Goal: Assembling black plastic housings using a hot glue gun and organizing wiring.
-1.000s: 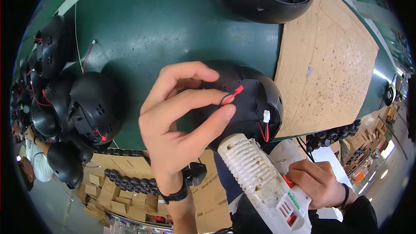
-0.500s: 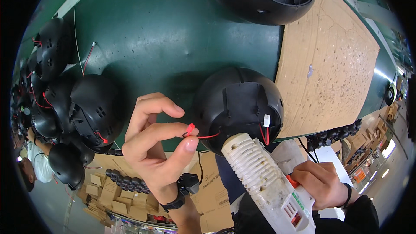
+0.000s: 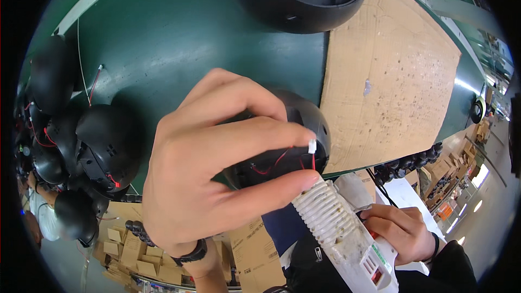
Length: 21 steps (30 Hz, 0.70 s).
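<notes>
A round black plastic shell (image 3: 313,113) sits at the table's near edge, partly covered by my left hand (image 3: 217,157). Its thin red and black wires end in a small white plug (image 3: 312,146) that stands up. The tip of my left index finger is at the top of this plug, while the thumb is spread apart below it; the other fingers are curled. My right hand (image 3: 399,230) is wrapped around the handle of a white hot glue gun (image 3: 339,228) with a ribbed barrel. The gun's nozzle end is hidden behind my left thumb.
Another black shell (image 3: 304,16) stands at the far side, beside a speckled cardboard sheet (image 3: 396,76) on the green table (image 3: 190,38). Several more black shells (image 3: 108,141) with red wires crowd the left. Cardboard boxes (image 3: 135,255) lie below, and a person (image 3: 46,211) is at far left.
My left hand has let go of the red plug and moved right, over the shell to the white plug. My right hand keeps the glue gun; its nozzle end is now covered.
</notes>
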Each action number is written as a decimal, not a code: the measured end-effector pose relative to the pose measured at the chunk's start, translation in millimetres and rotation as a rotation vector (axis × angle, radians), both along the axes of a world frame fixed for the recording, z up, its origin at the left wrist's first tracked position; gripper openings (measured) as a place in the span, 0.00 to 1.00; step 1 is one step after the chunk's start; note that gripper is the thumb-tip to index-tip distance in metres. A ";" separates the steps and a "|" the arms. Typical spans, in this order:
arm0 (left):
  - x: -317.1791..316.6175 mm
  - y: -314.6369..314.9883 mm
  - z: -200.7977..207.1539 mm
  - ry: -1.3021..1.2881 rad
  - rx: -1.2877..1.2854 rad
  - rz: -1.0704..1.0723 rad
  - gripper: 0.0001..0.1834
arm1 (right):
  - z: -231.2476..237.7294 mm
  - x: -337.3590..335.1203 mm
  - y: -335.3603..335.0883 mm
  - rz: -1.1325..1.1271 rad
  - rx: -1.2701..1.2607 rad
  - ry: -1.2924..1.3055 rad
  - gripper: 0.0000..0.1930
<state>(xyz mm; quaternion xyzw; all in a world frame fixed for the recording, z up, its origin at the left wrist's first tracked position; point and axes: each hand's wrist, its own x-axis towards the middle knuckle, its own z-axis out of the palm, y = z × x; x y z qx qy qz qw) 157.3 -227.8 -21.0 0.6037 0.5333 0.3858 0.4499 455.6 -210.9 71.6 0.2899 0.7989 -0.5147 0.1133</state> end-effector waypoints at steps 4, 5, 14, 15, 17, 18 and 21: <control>7.6 12.7 0.8 -0.079 -0.012 -0.083 0.10 | 6.9 1.2 1.7 -0.004 0.035 -0.031 0.21; 10.9 14.8 3.2 -0.091 -0.056 -0.051 0.09 | 8.6 0.4 2.4 -0.004 0.036 -0.032 0.21; 25.9 17.4 -0.6 -0.124 -0.115 0.060 0.05 | 13.5 -5.2 0.7 -0.039 0.037 -0.061 0.21; 25.8 16.5 -1.3 -0.129 -0.107 0.075 0.05 | 13.8 -6.5 1.6 -0.034 0.028 -0.070 0.20; 24.3 13.9 -0.7 -0.131 -0.101 0.093 0.05 | 15.0 -8.5 2.6 -0.025 0.017 -0.077 0.20; 26.1 14.4 -3.7 -0.144 -0.097 0.094 0.06 | 14.3 -7.0 3.6 -0.016 0.005 -0.094 0.20; 27.3 15.2 -8.5 -0.162 -0.086 0.091 0.06 | 13.8 -3.8 5.2 -0.007 -0.017 -0.120 0.20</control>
